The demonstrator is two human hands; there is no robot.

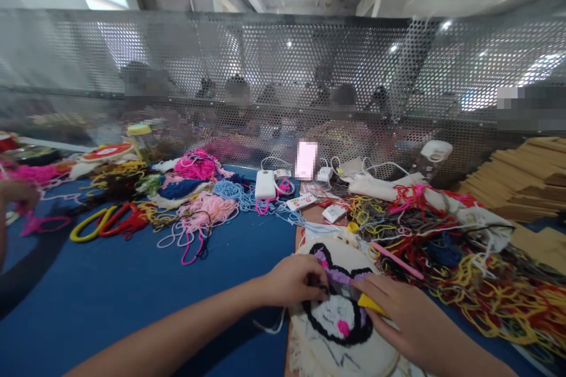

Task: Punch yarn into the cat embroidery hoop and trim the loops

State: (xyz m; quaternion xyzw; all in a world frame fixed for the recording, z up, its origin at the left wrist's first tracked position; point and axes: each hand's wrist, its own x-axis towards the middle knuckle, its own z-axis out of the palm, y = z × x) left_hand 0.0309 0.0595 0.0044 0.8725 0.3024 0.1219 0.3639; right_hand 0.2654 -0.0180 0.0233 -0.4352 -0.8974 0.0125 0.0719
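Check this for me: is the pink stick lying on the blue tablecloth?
No, the pink stick lies on the tangled yarn pile right of the embroidery hoop.

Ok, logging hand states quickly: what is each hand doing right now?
Left hand: fingers pinched shut on the purple yarn on the embroidery hoop.
Right hand: holding a yellow tool.

Yarn-strewn blue table (pixel 132 294) (embroidery hoop (pixel 340 318) too)

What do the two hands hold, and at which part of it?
The left hand pinches purple yarn on the embroidery hoop. The right hand grips a yellow tool; the exact place is hidden.
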